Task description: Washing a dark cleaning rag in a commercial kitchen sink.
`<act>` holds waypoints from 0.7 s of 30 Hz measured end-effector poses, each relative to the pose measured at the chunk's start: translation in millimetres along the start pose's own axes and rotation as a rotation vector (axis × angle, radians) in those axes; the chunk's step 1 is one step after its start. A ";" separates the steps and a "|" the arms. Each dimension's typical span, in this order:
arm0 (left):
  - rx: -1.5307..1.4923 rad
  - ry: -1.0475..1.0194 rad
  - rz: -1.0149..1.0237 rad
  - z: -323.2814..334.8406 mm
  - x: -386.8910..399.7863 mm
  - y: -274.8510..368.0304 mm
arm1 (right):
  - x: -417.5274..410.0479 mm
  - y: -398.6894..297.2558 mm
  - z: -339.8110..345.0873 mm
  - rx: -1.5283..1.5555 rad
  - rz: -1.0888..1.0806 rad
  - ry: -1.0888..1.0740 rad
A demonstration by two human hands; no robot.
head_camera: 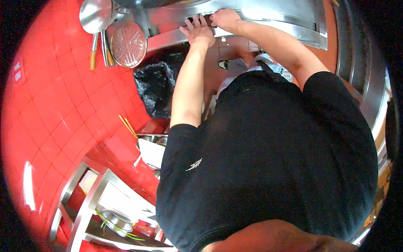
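Observation:
My left hand (201, 34) is at the front of a stainless steel kitchen unit (274, 12). Its fingers are spread apart and I see nothing held in it. Close beside it, my right hand (225, 20) has its fingers bent down at a small dark object (207, 19) by the unit's front edge. Whether the right fingers grip that object is hidden. Both forearms stretch forward from my black T-shirt (267, 151).
A metal ladle (94, 15) with a wooden handle and a round perforated strainer (128, 45) hang on the red tiled wall (63, 94). A black plastic bag (157, 85) is left of my legs. Farther back on the left, a steel rack (91, 204) holds metal bowls (116, 220).

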State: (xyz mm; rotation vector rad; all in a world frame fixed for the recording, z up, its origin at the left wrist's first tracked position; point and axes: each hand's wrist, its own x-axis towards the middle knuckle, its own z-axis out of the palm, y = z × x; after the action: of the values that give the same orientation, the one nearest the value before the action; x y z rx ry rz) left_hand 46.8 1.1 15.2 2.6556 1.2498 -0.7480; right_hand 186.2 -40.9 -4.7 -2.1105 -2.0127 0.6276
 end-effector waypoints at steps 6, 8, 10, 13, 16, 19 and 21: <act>0.087 -0.101 -0.042 -12.5 -8.4 10.3 | -2.8 7.0 -3.4 0.075 -0.028 0.062; 0.118 -0.152 -0.005 -26.8 -14.1 21.5 | -8.8 18.3 -0.4 0.013 -0.127 0.075; 0.173 -0.185 0.034 -30.7 -17.5 36.2 | -21.5 28.5 -1.1 -0.001 -0.172 0.126; 0.188 -0.222 0.097 -33.1 -27.7 56.5 | -48.7 37.7 -19.4 -0.076 -0.182 0.044; 0.268 -0.224 0.126 -32.3 -29.2 98.3 | -72.1 66.4 -13.3 -0.090 -0.152 0.031; 0.293 -0.194 0.153 -29.8 -22.6 124.8 | -88.5 81.1 -14.3 -0.100 -0.125 0.082; 0.202 -0.210 0.169 -32.1 -13.2 123.3 | -90.2 80.7 -15.2 -0.079 -0.068 0.029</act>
State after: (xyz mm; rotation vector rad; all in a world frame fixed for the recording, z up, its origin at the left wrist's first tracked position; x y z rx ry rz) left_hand 144.4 -79.0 36.6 2.7032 0.9302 -1.1427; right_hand 265.6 -133.5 -5.7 -2.0706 -2.1166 0.5122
